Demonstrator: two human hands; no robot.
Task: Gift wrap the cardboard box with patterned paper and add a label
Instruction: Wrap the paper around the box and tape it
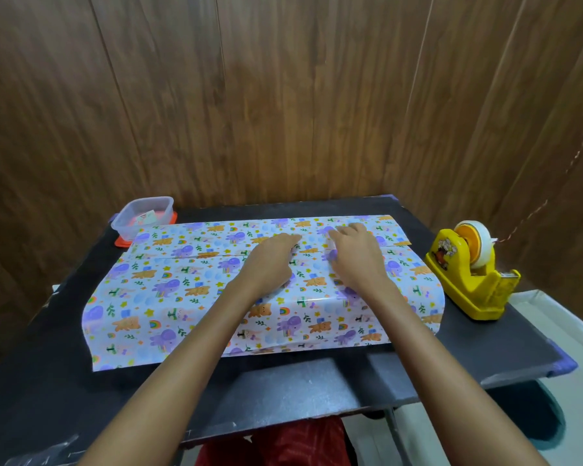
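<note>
Single head-worn wide-angle view, looking forward and down across the bench (485, 348).

The camera sits high above the bench's near edge, close in. Both forearms enter from the bottom corners and reach the left hand (270, 260) and right hand (357, 257) at mid-frame, over the patterned paper (169, 297). It faces a wood-panelled wall (283, 95), which fills the upper half and whose seams the lens splays outward. The tape dispenser (468, 274) marks the right margin of the bench and the plastic container (142, 216) its far left corner.
</note>
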